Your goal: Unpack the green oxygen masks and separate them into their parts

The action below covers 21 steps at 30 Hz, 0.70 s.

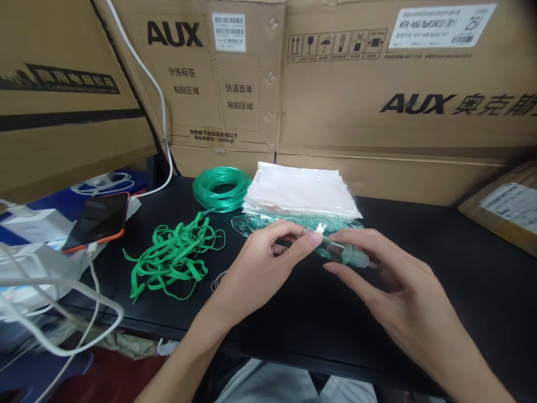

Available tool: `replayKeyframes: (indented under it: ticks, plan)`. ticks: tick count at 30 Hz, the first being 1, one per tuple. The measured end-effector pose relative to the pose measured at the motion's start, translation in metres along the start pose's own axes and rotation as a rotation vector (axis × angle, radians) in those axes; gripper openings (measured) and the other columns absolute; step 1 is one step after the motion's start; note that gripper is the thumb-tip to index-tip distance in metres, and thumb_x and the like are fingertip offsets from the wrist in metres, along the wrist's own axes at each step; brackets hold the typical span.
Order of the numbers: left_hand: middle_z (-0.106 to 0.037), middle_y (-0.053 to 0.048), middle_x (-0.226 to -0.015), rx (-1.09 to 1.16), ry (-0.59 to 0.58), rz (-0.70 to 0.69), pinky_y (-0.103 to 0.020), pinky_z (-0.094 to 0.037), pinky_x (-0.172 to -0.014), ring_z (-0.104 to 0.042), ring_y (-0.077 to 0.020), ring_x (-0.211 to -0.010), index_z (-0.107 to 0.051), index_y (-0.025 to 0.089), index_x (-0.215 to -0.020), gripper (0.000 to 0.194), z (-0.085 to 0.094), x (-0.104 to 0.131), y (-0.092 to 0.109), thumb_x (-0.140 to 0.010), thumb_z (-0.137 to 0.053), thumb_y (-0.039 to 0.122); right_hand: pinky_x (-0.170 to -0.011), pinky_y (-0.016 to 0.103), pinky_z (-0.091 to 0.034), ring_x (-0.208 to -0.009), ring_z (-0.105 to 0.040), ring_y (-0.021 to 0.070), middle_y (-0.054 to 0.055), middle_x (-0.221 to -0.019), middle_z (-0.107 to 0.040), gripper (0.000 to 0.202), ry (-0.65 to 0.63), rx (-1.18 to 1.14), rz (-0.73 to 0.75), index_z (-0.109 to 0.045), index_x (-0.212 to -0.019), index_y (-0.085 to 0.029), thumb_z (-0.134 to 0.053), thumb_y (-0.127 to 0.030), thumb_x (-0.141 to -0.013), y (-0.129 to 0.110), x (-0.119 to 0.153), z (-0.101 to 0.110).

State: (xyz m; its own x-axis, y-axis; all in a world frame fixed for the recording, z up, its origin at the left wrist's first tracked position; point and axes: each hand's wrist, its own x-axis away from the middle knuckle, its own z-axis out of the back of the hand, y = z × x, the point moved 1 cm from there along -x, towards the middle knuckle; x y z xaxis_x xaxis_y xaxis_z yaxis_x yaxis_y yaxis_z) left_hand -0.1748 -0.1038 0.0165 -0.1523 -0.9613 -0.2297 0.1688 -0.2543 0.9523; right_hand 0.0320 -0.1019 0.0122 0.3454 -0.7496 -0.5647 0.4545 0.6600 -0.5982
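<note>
My left hand (264,260) pinches the left end of a clear plastic cylinder (350,253) between thumb and fingers. A small white tab (320,228) shows by the left thumb. My right hand (398,280) curls round the cylinder's right part, its thumb below and its fingers above. The cylinder's right end is green-tinted with a pale narrow tip; its left end is hidden by my fingers. Just behind my hands lie clear green-tinted plastic masks (247,223), partly covered, in front of a stack of white sheets or packets (300,189).
Left on the black table (453,268) are a coil of green tubing (221,189) and tangled green elastic straps (176,257). A phone (98,219) and white cables (62,285) crowd the far left. Cardboard boxes (335,112) wall the back.
</note>
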Motion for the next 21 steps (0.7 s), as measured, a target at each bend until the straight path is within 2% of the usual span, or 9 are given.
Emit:
replayKeyframes:
  ticks: [2,4,6,8,10,14,17,21]
  plan:
    - [-0.075,0.0,-0.11,0.011,-0.021,-0.037,-0.026,-0.048,-0.092,-0.065,-0.0175,-0.106,-0.076,0.023,-0.108,0.024,0.0002,0.0002,0.0035,-0.103,-0.063,0.042,-0.105,0.033,-0.05,-0.121,-0.065,0.0217,0.0,-0.129,-0.067,0.025,0.032,-0.086,-0.018,-0.069,-0.12,-0.036,-0.075,-0.028,-0.098,-0.0018,-0.0011,-0.0018]
    - [-0.076,0.0,-0.109,-0.004,-0.019,-0.053,-0.027,-0.049,-0.091,-0.065,-0.0182,-0.104,-0.077,0.023,-0.11,0.024,0.0009,0.0005,0.0049,-0.103,-0.064,0.042,-0.103,0.031,-0.053,-0.124,-0.065,0.0223,0.0,-0.13,-0.067,0.023,0.079,-0.254,-0.126,-0.069,-0.116,-0.035,-0.077,-0.034,-0.096,-0.0014,-0.0021,-0.0018]
    - [-0.076,-0.001,-0.106,-0.028,-0.024,-0.069,-0.028,-0.049,-0.089,-0.065,-0.0185,-0.101,-0.076,0.022,-0.108,0.023,0.0011,0.0011,0.005,-0.102,-0.066,0.042,-0.088,0.025,-0.058,-0.111,-0.07,0.0208,0.0,-0.119,-0.072,0.024,0.097,-0.414,-0.292,-0.069,-0.114,-0.034,-0.078,-0.044,-0.094,0.0007,-0.0024,-0.0008]
    - [-0.075,-0.001,-0.104,-0.054,-0.052,-0.083,-0.028,-0.049,-0.086,-0.064,-0.0178,-0.096,-0.076,0.022,-0.106,0.023,0.0002,0.0017,0.0048,-0.102,-0.067,0.042,-0.075,0.021,-0.057,-0.097,-0.071,0.0187,0.001,-0.107,-0.075,0.028,0.064,-0.523,-0.453,-0.071,-0.115,-0.032,-0.078,-0.049,-0.093,0.0027,-0.002,0.0004]
    - [-0.075,0.0,-0.103,-0.065,-0.088,-0.09,-0.028,-0.048,-0.084,-0.063,-0.0169,-0.093,-0.077,0.022,-0.104,0.023,-0.0011,0.002,0.0048,-0.102,-0.067,0.042,-0.077,0.021,-0.055,-0.097,-0.069,0.0187,0.002,-0.107,-0.076,0.031,0.004,-0.634,-0.552,-0.074,-0.117,-0.03,-0.08,-0.046,-0.092,0.0033,-0.0013,0.0012]
    - [-0.077,0.0,-0.1,-0.029,-0.125,-0.084,-0.029,-0.049,-0.084,-0.066,-0.0174,-0.094,-0.079,0.022,-0.102,0.022,-0.0021,0.0013,0.0039,-0.099,-0.071,0.042,-0.087,0.024,-0.053,-0.099,-0.066,0.0194,0.003,-0.103,-0.076,0.022,-0.066,-0.777,-0.595,-0.081,-0.109,-0.026,-0.083,-0.035,-0.09,0.0011,-0.0007,0.0025]
    - [-0.077,0.001,-0.102,-0.017,-0.138,-0.093,-0.029,-0.049,-0.084,-0.066,-0.0173,-0.094,-0.081,0.023,-0.103,0.018,-0.0022,0.0009,0.0025,-0.099,-0.072,0.038,-0.084,0.026,-0.053,-0.093,-0.065,0.0194,0.002,-0.096,-0.076,0.02,-0.051,-0.79,-0.591,-0.082,-0.107,-0.026,-0.085,-0.032,-0.088,0.0005,0.0002,0.0038]
    - [-0.076,-0.002,-0.102,-0.026,-0.148,-0.108,-0.029,-0.049,-0.082,-0.065,-0.0178,-0.094,-0.082,0.022,-0.106,0.021,-0.0036,0.0013,0.0011,-0.1,-0.071,0.039,-0.082,0.033,-0.056,-0.09,-0.067,0.0234,0.004,-0.095,-0.077,0.024,0.017,-0.69,-0.576,-0.082,-0.105,-0.026,-0.087,-0.036,-0.085,0.0026,0.0041,0.0049]
